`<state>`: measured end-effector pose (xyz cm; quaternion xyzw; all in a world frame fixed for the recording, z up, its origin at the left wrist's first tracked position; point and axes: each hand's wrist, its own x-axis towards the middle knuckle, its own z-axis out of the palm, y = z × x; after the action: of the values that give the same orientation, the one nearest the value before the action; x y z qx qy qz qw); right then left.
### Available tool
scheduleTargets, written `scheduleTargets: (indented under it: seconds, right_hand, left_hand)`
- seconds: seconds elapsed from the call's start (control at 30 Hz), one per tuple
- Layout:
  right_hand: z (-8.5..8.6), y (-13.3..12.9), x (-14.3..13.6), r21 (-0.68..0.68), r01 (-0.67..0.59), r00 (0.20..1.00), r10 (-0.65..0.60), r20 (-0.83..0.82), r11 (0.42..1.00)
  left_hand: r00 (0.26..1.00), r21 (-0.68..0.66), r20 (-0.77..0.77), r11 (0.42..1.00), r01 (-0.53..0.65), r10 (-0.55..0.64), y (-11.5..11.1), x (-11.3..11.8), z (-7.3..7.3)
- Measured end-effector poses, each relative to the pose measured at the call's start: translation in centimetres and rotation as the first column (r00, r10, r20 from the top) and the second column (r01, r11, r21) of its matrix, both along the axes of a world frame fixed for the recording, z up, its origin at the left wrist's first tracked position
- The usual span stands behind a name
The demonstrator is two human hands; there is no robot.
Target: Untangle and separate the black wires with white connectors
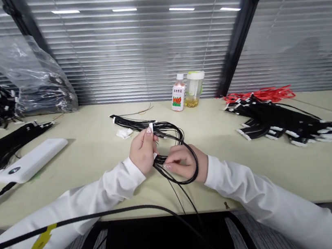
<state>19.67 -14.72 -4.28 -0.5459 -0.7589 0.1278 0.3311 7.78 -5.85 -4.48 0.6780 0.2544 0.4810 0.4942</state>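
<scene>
Near the table's front edge, a looped bundle of black cables [195, 159] is between my two hands. My left hand [144, 150] pinches the bundle beside a small white tag [151, 128]. The loop passes around my right hand [186, 163], whose thumb and fingers are closed on the cables at the lower part of the coil. Behind my hands, more black cables [128, 122] with white ends lie on the table, next to a crumpled white piece [124, 133]. Thin cable ends hang down below the coil.
A white power bank [35, 159] and black cables [4, 143] lie left, before a plastic bag [45, 92]. A bottle [178, 94] and a cup [193, 89] stand at the back. Cable bundles [276, 117] and red strips [263, 94] lie right. A black cord [119, 210] crosses in front.
</scene>
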Motion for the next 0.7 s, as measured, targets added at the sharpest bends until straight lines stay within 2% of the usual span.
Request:
scheduleTargets:
  seconds: [0.1, 0.2, 0.43, 0.57, 0.7]
  right_hand:
    - [-0.8, 0.2, -0.4, 0.073, -0.013, 0.999, 0.016, -0.046, 0.997]
    - [-1.3, 0.3, -0.8, 0.072, 0.008, 0.996, -0.001, -0.094, 0.997]
    - [-0.9, 0.6, -0.7, 0.068, 0.039, 0.999, -0.039, 0.003, 0.997]
    - [0.0, 0.2, -0.4, 0.061, 0.099, 0.970, -0.110, 0.215, 0.993]
    - [1.7, -0.6, 1.0, 0.043, 0.318, 0.831, -0.301, 0.468, 0.947]
  left_hand:
    - [1.000, 0.026, -0.006, 1.000, -0.006, 0.006, 0.0, -0.1, -0.1]
    - [1.000, 0.044, -0.022, 0.999, -0.003, 0.004, 0.0, -0.1, 0.0]
    - [0.999, 0.013, -0.034, 1.000, 0.024, -0.024, 0.0, 0.0, -0.1]
    - [0.999, -0.045, -0.032, 0.999, -0.004, 0.002, 0.1, 0.1, 0.1]
    - [0.999, -0.118, -0.017, 0.992, -0.052, 0.051, 0.5, 0.2, 0.3]
